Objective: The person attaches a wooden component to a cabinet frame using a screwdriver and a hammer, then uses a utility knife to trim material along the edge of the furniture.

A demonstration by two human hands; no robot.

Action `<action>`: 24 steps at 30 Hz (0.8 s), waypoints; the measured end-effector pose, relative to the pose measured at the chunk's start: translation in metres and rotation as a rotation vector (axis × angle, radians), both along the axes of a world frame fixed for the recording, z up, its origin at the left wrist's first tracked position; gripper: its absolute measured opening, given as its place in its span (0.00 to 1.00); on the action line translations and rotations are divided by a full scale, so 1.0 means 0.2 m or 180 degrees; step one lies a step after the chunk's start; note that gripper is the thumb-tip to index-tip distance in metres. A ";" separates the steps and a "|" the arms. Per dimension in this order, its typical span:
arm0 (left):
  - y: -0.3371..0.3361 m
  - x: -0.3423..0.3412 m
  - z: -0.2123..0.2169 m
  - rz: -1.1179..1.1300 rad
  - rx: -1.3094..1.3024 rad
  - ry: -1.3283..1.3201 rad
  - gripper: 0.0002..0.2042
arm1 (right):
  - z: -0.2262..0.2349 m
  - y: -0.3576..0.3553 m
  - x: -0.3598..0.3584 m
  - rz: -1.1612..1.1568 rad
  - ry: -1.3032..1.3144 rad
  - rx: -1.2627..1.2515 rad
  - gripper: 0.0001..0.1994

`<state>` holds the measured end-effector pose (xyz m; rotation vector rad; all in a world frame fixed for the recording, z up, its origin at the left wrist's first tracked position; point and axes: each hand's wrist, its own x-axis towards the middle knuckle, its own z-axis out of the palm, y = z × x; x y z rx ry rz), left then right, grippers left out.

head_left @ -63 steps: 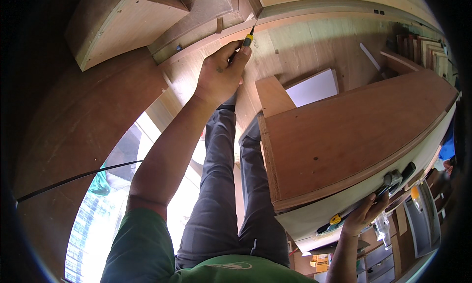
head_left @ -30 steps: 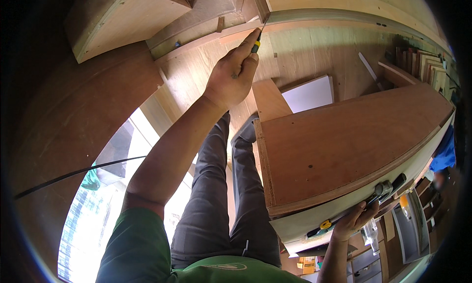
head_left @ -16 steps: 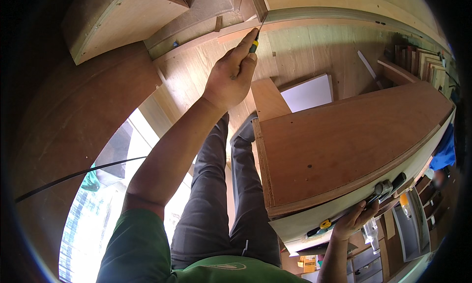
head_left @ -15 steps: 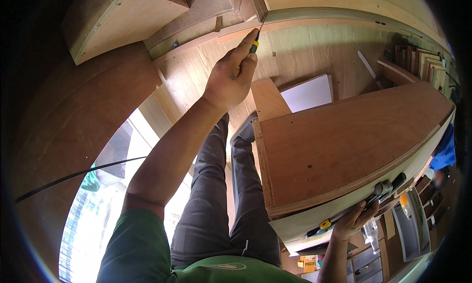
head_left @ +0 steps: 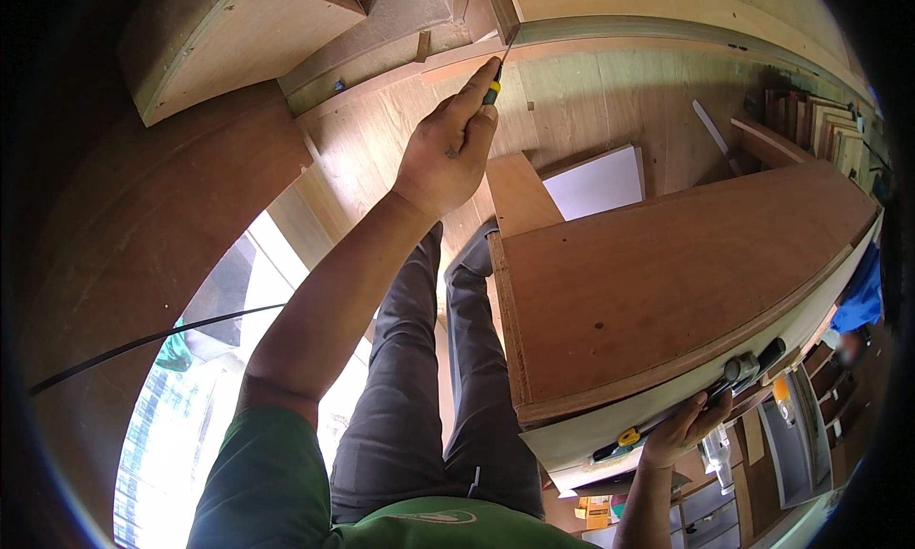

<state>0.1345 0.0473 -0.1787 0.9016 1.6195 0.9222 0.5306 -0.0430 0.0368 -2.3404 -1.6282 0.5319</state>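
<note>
My left hand is stretched far forward, its fingers wrapped round a slim hand tool with a yellow and dark handle. The tool's thin metal blade meets the corner where an upright wooden piece joins a long wooden rail. Whether it is a screwdriver or a chisel cannot be made out. On my right, beside the pale edge of a brown wooden cabinet, my right hand has its fingers curled against a hammer near its metal head. A yellow and black handle lies by that wrist.
White and brown boards lie on the wooden floor beyond the cabinet. Stacked wood pieces stand at the far right. A box-like wooden unit juts out at far left, above a large brown panel. A black cable crosses at left.
</note>
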 end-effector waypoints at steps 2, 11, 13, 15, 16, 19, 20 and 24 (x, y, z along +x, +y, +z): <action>0.00 0.00 0.00 0.0000 0.0000 0.0014 0.24 | 0.00 0.00 0.00 -0.0012 0.0048 0.0005 0.24; 0.01 -0.02 0.01 -0.0076 0.0059 0.0187 0.24 | -0.02 -0.01 0.02 -0.0017 0.0244 0.0081 0.24; 0.01 -0.02 0.01 -0.0083 0.0030 0.0161 0.24 | -0.01 -0.01 0.02 0.0047 0.0288 0.0100 0.24; 0.01 -0.03 0.01 -0.0087 0.0022 0.0111 0.24 | -0.01 -0.01 0.03 -0.0003 0.0224 0.0004 0.24; 0.01 -0.03 0.01 -0.0088 0.0028 0.0072 0.24 | -0.01 -0.01 0.03 -0.0061 0.0201 -0.0007 0.24; 0.01 -0.04 0.01 -0.0061 0.0013 -0.0070 0.24 | -0.01 -0.02 0.03 0.0006 0.0151 0.0061 0.24; 0.01 -0.04 0.00 -0.0047 0.0001 -0.0120 0.24 | -0.01 -0.02 0.03 0.0022 0.0206 0.0069 0.24; 0.00 -0.05 -0.01 0.0089 -0.0145 -0.0162 0.22 | -0.02 -0.02 0.04 -0.0084 0.0323 0.0138 0.23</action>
